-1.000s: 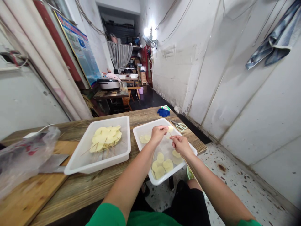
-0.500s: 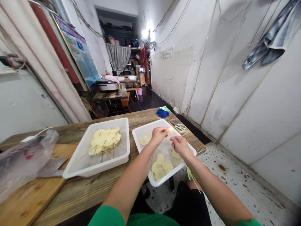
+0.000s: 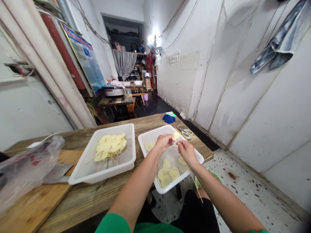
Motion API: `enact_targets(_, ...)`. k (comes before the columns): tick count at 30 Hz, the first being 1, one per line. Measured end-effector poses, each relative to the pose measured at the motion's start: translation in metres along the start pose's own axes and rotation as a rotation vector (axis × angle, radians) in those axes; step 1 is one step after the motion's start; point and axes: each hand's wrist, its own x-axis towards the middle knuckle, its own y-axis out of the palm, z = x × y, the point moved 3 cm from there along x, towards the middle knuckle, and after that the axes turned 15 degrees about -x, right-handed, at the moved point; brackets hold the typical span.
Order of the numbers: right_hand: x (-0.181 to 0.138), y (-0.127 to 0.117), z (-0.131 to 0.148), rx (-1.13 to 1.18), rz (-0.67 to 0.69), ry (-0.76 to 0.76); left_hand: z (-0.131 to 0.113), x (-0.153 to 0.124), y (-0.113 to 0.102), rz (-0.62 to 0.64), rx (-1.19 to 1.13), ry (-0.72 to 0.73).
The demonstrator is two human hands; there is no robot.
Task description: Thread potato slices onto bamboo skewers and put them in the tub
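Observation:
My left hand (image 3: pixel 164 141) pinches a pale potato slice (image 3: pixel 176 136) above the right white tray (image 3: pixel 151 137). My right hand (image 3: pixel 186 151) is closed on a thin bamboo skewer (image 3: pixel 195 184) that runs down past my wrist, its tip at the slice. Several loose potato slices (image 3: pixel 168 171) lie in this tray's near end and two (image 3: pixel 148 146) at its far left. The left white tray (image 3: pixel 126 161) holds a pile of skewered slices (image 3: pixel 111 146).
Both trays sit on a wooden table (image 3: pixel 97 197). A cleaver (image 3: pixel 57 171) and a crumpled plastic bag (image 3: pixel 26 168) lie at the left on a board. Scissors (image 3: pixel 184 131) and a blue cloth (image 3: pixel 168 118) are at the table's far right corner. A green bowl (image 3: pixel 212 174) is on the floor.
The hands stayed together over the right tray, with the slice turning between the fingers. The skewer now shows below my right wrist. The view shifted slightly.

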Motion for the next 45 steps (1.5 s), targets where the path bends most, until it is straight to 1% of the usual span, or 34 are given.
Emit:
enact_targets(7, -0.002, -0.002, 0.001, -0.055, 0.009, -0.025, -0.002, 0.001, -0.001, -0.007, 0.010, -0.098)
enact_targets(15, -0.002, -0.004, 0.000, -0.166, -0.032, -0.007, 0.003, 0.002, 0.000, 0.077, 0.041, -0.145)
enact_targets(19, -0.001, -0.004, 0.001, -0.155, -0.055, -0.013, 0.006, 0.004, -0.001, 0.073, 0.002, -0.190)
enact_targets(21, -0.001, -0.003, 0.001, -0.102, -0.042, -0.003, 0.005, 0.005, -0.001, 0.048, -0.031, -0.198)
enact_targets(23, -0.002, 0.001, -0.001, -0.009, 0.024, 0.027, 0.002, 0.005, -0.002, 0.008, -0.065, -0.159)
enact_targets(25, -0.003, 0.004, -0.003, 0.059, 0.099, 0.050, -0.005, 0.006, -0.004, -0.054, -0.097, -0.075)
enact_targets(27, -0.004, 0.006, -0.004, 0.065, 0.139, 0.046, -0.011, 0.007, -0.007, -0.117, -0.124, 0.003)
enact_targets(29, -0.004, 0.006, -0.005, 0.026, 0.134, 0.022, -0.014, 0.008, -0.008, -0.140, -0.153, 0.024)
enact_targets(33, -0.005, 0.000, -0.003, -0.075, 0.046, -0.029, -0.013, 0.010, -0.008, -0.098, -0.191, -0.054)
enact_targets(35, -0.006, -0.002, -0.002, -0.096, 0.023, -0.028, -0.011, 0.011, -0.007, -0.074, -0.181, -0.095)
enact_targets(38, -0.005, -0.003, -0.002, -0.086, 0.018, 0.001, -0.007, 0.008, -0.004, -0.037, -0.117, -0.129)
enact_targets(41, 0.000, -0.004, 0.000, -0.036, -0.006, 0.025, 0.000, 0.002, 0.003, 0.035, -0.017, -0.158)
enact_targets(43, 0.003, -0.004, 0.001, 0.040, -0.004, 0.057, 0.003, -0.002, 0.007, 0.088, 0.006, -0.135)
enact_targets(45, 0.004, -0.003, 0.002, 0.133, 0.043, 0.103, 0.001, -0.003, 0.007, 0.095, -0.020, -0.069)
